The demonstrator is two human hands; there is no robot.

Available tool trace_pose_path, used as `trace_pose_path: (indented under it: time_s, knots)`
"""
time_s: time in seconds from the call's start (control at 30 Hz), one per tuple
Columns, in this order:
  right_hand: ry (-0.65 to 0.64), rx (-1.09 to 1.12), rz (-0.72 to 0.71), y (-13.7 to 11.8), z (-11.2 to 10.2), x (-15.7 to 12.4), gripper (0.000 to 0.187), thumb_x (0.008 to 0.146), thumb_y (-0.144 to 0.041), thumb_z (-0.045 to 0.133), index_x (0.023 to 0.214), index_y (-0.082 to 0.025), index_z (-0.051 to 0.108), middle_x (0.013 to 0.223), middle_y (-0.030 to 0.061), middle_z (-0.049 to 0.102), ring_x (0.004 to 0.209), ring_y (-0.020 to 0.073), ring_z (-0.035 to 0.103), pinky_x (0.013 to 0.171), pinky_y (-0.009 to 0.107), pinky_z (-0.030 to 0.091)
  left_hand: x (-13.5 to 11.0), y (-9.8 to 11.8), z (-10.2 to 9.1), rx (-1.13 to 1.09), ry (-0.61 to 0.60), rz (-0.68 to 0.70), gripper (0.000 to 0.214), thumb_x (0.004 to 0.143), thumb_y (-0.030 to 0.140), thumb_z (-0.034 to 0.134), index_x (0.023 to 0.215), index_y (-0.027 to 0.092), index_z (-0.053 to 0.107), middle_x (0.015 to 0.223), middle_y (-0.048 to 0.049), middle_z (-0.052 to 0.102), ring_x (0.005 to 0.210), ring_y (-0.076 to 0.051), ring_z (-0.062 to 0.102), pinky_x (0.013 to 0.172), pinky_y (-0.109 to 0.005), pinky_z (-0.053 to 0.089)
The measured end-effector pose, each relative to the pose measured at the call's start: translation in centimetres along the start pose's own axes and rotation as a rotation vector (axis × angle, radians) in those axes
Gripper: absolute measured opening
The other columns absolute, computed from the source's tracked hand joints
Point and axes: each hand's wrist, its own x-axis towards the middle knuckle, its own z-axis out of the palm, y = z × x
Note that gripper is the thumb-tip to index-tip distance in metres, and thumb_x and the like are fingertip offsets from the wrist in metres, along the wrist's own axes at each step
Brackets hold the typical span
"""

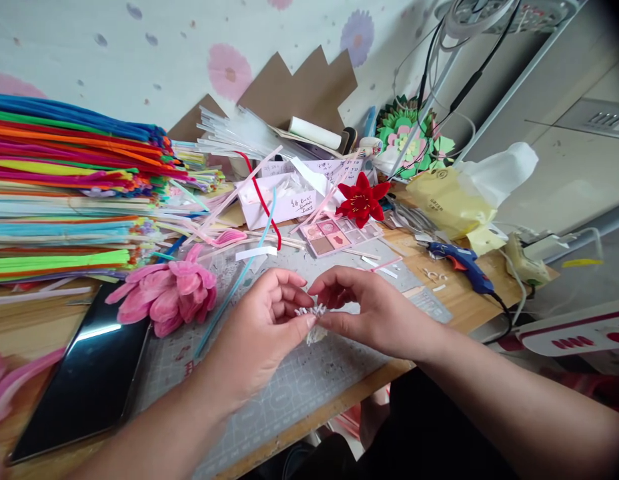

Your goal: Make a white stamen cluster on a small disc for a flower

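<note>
My left hand (269, 323) and my right hand (369, 310) meet low over the grey cutting mat (294, 407). Thumbs and fingers of both are pinched on a small white spiky bunch (311, 311), which looks like flower stamens. A paler part hangs below it, and its exact make is too small to tell. To the left of my hands lies a pink pipe-cleaner flower (169, 293). A light blue pipe cleaner (229, 293) stretches across the mat beside my left wrist. Beyond my right hand is a red flower (363, 200), near a palette of pink and brown colours (329, 237).
Bundles of coloured pipe cleaners (64, 160) are heaped at the left, above a black tablet (89, 373). A blue glue gun (459, 263) with its cord lies at the right, near a yellow tissue pack (447, 200). A lidless white box (279, 200) stands at the back.
</note>
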Motion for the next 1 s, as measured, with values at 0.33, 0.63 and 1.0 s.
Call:
trace_pose_path:
  time_s: [0.33,0.63,1.0]
  knots:
    - [0.002,0.162,0.037,0.0,0.6,0.5,0.018,0.076,-0.016,0.065,0.093,-0.014,0.061,0.085,0.0025,0.063,0.073,0.0131,0.056,0.071,0.029,0.046,0.0,-0.1,0.2,0.118,-0.002,0.067,0.027,0.074,0.014,0.065,0.097,0.024,0.055,0.094,0.0019,0.065,0.078,-0.013,0.064,0.068,-0.025,0.048]
    - [0.056,-0.023,0.019,0.2,-0.9,0.3,0.016,0.079,-0.011,0.052,0.086,-0.016,0.067,0.086,0.0044,0.064,0.080,0.0160,0.058,0.072,0.030,0.044,-0.3,0.0,-0.1,0.137,-0.033,-0.016,0.029,0.076,0.020,0.066,0.101,0.026,0.052,0.069,0.0058,0.063,0.063,-0.012,0.059,0.057,-0.023,0.041]
    - [0.131,0.101,0.061,0.7,-1.5,0.0,0.014,0.082,-0.020,0.057,0.089,-0.018,0.069,0.089,0.0038,0.066,0.080,0.0160,0.059,0.073,0.030,0.045,0.0,-0.1,-0.4,0.072,0.015,-0.030,0.031,0.074,0.025,0.075,0.098,0.025,0.056,0.080,0.0023,0.065,0.064,-0.011,0.057,0.055,-0.022,0.041]
